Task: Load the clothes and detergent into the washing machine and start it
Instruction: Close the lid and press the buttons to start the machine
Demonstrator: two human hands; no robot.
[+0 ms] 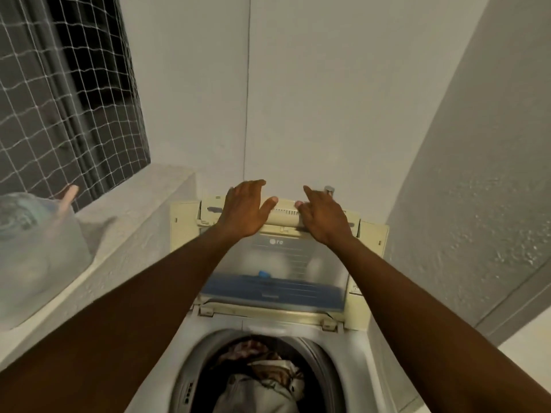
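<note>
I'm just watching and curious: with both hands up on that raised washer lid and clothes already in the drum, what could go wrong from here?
Two risks, judged from this one view:
1. Both the left hand and right hand sit on the top edge of the folded lid; fingers might get pinched at its fold as it moves.
2. The clothes lie heaped in the drum; a high piece could snag under the lid.

lid (280, 263): cream frame, translucent panel, blue band
clothes (262, 380): beige and brown, patterned
netting (65, 93), 10 o'clock: white grid
wall (328, 84): white
</note>
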